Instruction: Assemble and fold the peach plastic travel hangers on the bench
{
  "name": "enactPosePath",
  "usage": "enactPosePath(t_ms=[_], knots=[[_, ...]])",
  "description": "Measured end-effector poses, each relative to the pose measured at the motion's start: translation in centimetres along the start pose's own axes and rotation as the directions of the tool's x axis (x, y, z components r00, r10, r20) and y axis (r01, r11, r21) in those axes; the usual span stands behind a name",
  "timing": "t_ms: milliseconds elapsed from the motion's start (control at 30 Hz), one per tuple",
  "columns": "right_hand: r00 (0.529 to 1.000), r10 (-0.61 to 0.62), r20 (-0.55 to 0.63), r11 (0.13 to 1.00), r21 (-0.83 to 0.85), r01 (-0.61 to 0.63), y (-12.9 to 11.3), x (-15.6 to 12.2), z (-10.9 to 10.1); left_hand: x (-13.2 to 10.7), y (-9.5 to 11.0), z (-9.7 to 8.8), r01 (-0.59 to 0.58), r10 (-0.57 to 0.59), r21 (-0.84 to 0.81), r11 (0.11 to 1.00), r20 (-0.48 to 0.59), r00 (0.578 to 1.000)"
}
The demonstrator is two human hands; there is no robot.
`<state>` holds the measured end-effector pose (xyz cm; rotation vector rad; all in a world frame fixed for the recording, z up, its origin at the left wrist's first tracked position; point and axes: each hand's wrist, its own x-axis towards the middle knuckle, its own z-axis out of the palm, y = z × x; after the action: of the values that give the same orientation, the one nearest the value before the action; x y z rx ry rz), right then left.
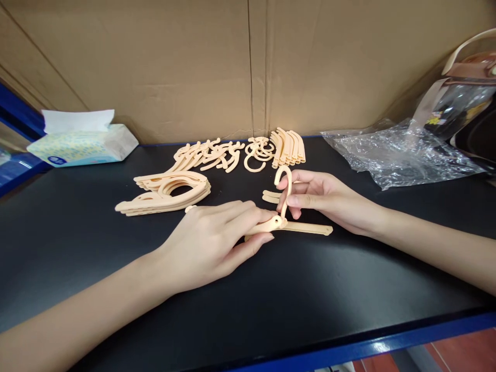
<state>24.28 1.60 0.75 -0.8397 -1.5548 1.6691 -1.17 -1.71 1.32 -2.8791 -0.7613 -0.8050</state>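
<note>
My left hand (pixel 213 235) pinches a cream plastic hanger arm (pixel 267 226) low over the black table, with its holed end sticking out past my fingertips. Between the thumb and fingers of my right hand (pixel 323 192) is a cream hanger hook (pixel 289 187), held upright. The hook's lower end meets the holed end of the arm; whether it sits in the hole I cannot tell. A straight cream bar (pixel 310 229) extends to the right beneath this joint. Behind my right fingers, two short cream pieces (pixel 271 196) are partly hidden. Left of my hands lies a stack of folded hangers (pixel 186 199).
Along the back lie a pile of loose hanger arms (pixel 211 154), several loose hooks (pixel 256 155) and a row of curved pieces (pixel 289 147). A tissue pack (pixel 83 144) is at the back left. Crumpled clear plastic (pixel 399 155) and a transparent bag (pixel 445 111) occupy the right.
</note>
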Motion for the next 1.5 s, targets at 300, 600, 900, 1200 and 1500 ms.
enactPosePath(t_ms=[300,600,900,1200,1500], knots=[[1.000,-0.001,-0.016,0.999,0.041,0.001,-0.27,-0.11,0.07,0.27,0.01,0.05,-0.068,0.069,-0.012,0.998,0.034,0.997],[0.999,0.041,0.028,0.999,0.015,-0.042,-0.38,-0.01,0.09,0.40,-0.13,0.01,-0.108,0.108,0.011,0.994,0.037,0.993],[1.000,-0.004,0.004,1.000,-0.015,0.004,-0.37,0.00,0.32,0.31,-0.45,0.34,-0.121,0.123,-0.082,0.989,0.015,0.992],[1.000,0.012,-0.016,0.999,-0.030,-0.012,-0.31,-0.02,0.59,0.45,-0.32,0.16,-0.159,0.159,-0.025,0.987,-0.007,0.987],[0.999,0.005,-0.038,1.000,-0.011,-0.006,-0.31,-0.07,0.77,0.37,-0.31,0.44,-0.184,0.184,0.056,0.981,-0.011,0.983]])
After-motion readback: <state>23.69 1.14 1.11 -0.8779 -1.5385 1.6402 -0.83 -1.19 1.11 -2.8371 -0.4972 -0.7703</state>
